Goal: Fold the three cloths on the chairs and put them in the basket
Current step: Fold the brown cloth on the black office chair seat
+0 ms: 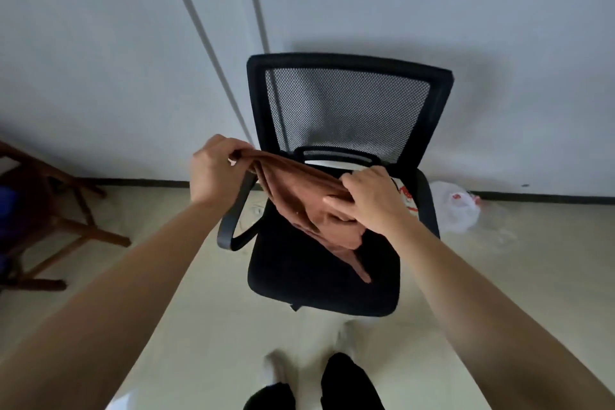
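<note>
L hand (214, 167) pinches one end of brown cloth (309, 200), R hand (369, 200) grips the other end, fingers curled round folded edge. Cloth hangs btwn both hands, above black office chair (319, 276) seat, tail drooping below R hand.

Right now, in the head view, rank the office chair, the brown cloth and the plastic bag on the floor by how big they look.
1. office chair
2. brown cloth, bunched up and nearer the camera
3. plastic bag, farther back, so its true size is unsure
</note>
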Tool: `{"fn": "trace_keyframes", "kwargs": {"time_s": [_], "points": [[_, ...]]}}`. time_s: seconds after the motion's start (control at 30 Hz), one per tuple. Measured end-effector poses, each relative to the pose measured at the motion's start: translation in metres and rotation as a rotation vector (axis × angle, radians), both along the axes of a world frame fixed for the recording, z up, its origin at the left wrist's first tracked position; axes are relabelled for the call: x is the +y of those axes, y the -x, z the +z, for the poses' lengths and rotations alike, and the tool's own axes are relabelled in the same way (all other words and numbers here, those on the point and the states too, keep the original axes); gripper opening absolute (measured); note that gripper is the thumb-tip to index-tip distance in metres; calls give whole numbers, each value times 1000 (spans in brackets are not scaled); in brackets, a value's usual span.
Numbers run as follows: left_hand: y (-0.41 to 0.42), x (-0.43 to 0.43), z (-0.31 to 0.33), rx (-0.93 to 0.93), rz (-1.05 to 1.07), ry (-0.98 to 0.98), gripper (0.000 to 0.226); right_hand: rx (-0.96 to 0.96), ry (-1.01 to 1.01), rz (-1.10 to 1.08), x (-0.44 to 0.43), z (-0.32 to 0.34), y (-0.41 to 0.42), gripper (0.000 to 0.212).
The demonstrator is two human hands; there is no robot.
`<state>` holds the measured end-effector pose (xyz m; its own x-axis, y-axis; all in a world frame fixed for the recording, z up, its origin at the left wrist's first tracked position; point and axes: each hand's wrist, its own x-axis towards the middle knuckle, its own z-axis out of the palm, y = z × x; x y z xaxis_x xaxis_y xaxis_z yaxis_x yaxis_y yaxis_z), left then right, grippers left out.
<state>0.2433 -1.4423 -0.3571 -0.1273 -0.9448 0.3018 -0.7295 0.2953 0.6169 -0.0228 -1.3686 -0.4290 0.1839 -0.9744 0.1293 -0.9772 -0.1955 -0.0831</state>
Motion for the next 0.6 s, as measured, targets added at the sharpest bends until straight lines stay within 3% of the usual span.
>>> {"fn": "trace_keyframes", "kwargs": {"time_s": [0.2,0.4,0.6], "points": [[-21,12,45,-32,-47,-82,8,55,-84,-240,40,60,11,48],[-53,41,89,182,-116,-211,15,-18,-112,-477,80,134,1,37],[-84,65,160,466,-221,-405,18,-138,56,-638,123,210,-17,31]]}}
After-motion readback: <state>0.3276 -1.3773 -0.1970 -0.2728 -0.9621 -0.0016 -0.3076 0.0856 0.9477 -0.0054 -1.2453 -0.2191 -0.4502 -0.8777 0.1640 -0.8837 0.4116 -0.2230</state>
